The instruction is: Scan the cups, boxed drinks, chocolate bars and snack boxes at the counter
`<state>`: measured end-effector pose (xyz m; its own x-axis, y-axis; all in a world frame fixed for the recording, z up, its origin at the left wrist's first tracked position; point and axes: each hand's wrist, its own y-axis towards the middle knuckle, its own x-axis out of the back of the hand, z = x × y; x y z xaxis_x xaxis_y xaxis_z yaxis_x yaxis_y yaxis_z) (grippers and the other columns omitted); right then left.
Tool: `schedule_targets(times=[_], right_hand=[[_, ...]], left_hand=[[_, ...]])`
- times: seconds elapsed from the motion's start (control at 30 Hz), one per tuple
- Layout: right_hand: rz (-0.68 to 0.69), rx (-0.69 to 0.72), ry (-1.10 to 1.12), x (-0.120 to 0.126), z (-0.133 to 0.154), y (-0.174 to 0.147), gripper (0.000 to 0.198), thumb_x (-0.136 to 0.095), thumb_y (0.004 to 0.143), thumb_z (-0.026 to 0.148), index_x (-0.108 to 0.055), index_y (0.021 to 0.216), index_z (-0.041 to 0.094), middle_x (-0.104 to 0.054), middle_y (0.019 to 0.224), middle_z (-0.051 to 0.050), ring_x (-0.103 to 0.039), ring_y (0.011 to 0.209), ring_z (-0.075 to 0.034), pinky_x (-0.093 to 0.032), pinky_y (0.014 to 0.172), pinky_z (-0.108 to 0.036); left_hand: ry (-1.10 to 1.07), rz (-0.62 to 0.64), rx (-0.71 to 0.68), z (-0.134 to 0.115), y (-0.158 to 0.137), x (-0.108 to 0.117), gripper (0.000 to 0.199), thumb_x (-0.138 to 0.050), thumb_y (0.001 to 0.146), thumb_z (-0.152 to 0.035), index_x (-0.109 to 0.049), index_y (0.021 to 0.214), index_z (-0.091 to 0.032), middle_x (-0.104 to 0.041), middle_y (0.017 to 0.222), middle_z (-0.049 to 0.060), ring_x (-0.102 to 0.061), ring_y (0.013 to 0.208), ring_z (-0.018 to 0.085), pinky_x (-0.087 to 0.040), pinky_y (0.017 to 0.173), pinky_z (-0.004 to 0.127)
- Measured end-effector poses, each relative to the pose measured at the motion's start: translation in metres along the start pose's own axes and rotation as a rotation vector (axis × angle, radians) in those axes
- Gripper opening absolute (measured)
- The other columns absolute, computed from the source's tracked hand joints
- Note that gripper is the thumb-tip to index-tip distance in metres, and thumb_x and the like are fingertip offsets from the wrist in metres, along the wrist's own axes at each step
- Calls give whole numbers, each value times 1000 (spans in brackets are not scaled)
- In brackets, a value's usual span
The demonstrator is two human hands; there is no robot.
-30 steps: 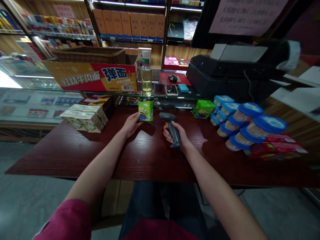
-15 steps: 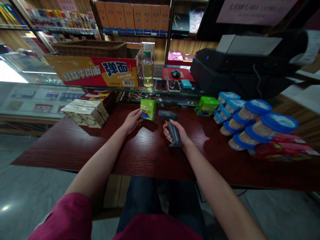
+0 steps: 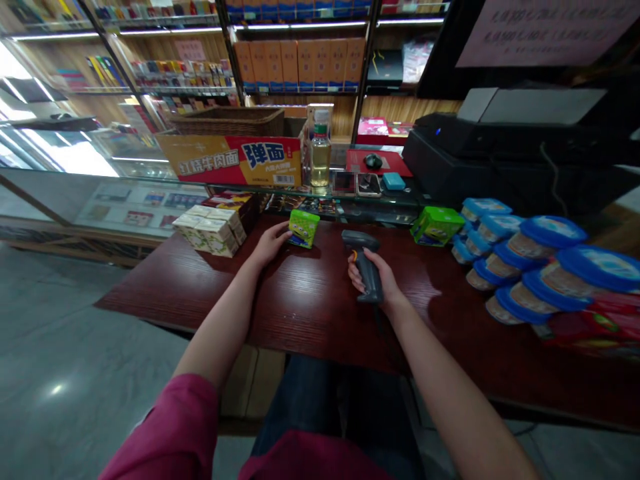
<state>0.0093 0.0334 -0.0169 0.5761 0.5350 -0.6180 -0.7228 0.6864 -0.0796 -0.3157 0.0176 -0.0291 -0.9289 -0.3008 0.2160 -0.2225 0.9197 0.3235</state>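
Note:
A small green box [image 3: 304,229] with a cartoon face stands near the back of the dark red wooden counter [image 3: 295,300]. My left hand [image 3: 271,243] grips it by its left side, fingers closed on the edge. To the right, my right hand [image 3: 373,273] is wrapped round the handle of a dark grey barcode scanner [image 3: 369,275]. The scanner's head points left and away from me, apart from the box, and its cable hangs down toward the counter's front edge. Another green box [image 3: 437,226] sits further right, touched by neither hand.
White drink cartons [image 3: 210,230] are grouped at the left. Stacked blue-lidded tubs [image 3: 530,260] and a red package [image 3: 600,323] occupy the right side. Behind stand a noodle carton [image 3: 230,160], a bottle [image 3: 321,157], phones [image 3: 369,185] and a black register [image 3: 500,160].
The view has swung left, so everything sits further right in the picture. The green box in my left hand now tilts slightly. Both hands keep their hold.

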Motion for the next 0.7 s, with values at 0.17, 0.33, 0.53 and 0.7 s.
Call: schedule_targets(times=[0.17, 0.33, 0.53, 0.7], right_hand=[[-4, 13, -3, 1, -1, -2, 31, -67, 88, 50, -62, 89, 19, -52, 62, 1, -42, 46, -12, -35, 32, -20], [1, -12, -12, 1, -1, -3, 33, -69, 86, 50, -64, 88, 18, -52, 62, 1, -42, 46, -12, -36, 32, -19], [-11, -10, -10, -1, -1, -4, 30, -68, 87, 48, -65, 88, 19, -52, 62, 0, -41, 47, -13, -36, 32, -20], [-7, 2, -16, -1, 0, -5, 29, -69, 86, 48, -65, 88, 19, -51, 63, 0, -41, 47, -13, -36, 32, -21]], left_hand=[[76, -30, 25, 2, -2, 12, 41, -75, 82, -29, -74, 121, -18, -74, 130, 11, -62, 131, 31, -35, 123, 49], [156, -215, -98, -10, -10, -10, 71, -70, 85, -20, -49, 152, -20, -54, 149, 15, -53, 138, 28, -34, 124, 46], [574, -407, -242, -29, -20, -66, 77, -86, 79, -40, -51, 146, -22, -39, 149, 20, -34, 146, 38, -22, 126, 53], [608, -412, -251, -24, -8, -62, 65, -82, 82, -28, -52, 139, -21, -44, 145, 21, -37, 143, 38, -25, 124, 56]])
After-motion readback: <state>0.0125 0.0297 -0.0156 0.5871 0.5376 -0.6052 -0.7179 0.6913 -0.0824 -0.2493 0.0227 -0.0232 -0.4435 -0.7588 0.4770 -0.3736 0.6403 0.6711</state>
